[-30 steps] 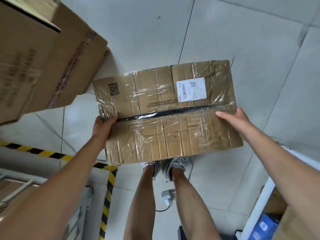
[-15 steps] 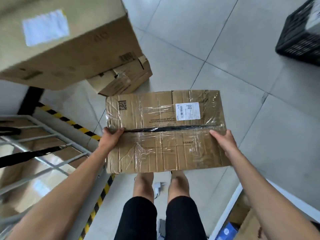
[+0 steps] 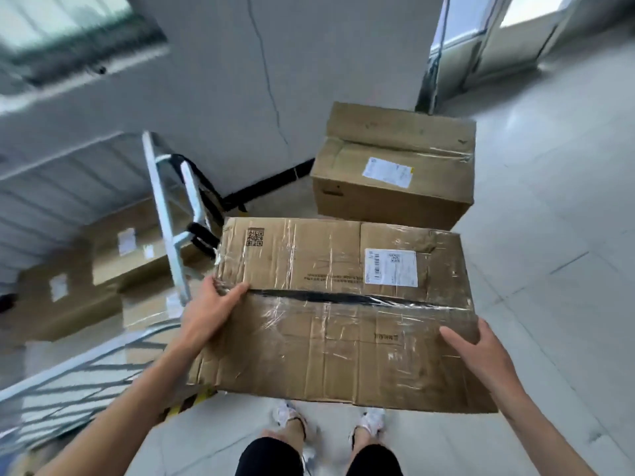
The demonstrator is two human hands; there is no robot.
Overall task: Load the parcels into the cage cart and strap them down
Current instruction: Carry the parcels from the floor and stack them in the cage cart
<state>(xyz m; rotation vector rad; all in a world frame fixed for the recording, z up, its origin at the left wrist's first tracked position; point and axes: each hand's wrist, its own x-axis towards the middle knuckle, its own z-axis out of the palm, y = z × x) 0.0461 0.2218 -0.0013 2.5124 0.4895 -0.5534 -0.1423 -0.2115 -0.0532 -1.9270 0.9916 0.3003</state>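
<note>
Grey tiled floor [image 3: 549, 218], white wall, cart [image 3: 165, 214] sitting off to the left.
Left hand [image 3: 209, 312] and right hand [image 3: 481, 352] are gripping opposite ends of a taped box [image 3: 343, 338], carrying it above the feet; another box [image 3: 395, 166] is sitting just beyond.

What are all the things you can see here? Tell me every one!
Flat brown cardboard parcel wrapped in clear tape: one, brown, held up in front of the person.
Big brown cardboard box with a white label: one, brown, on the floor by the wall.
Brown cardboard parcels in the cart: several, blurred, left.
White metal cage cart: one, white, left.
Black strap: one, black, on the cart's frame.
Left hand: grip on the parcel's left edge.
Right hand: grip on its right edge.
Legs and pale shoes: two, bottom.
</note>
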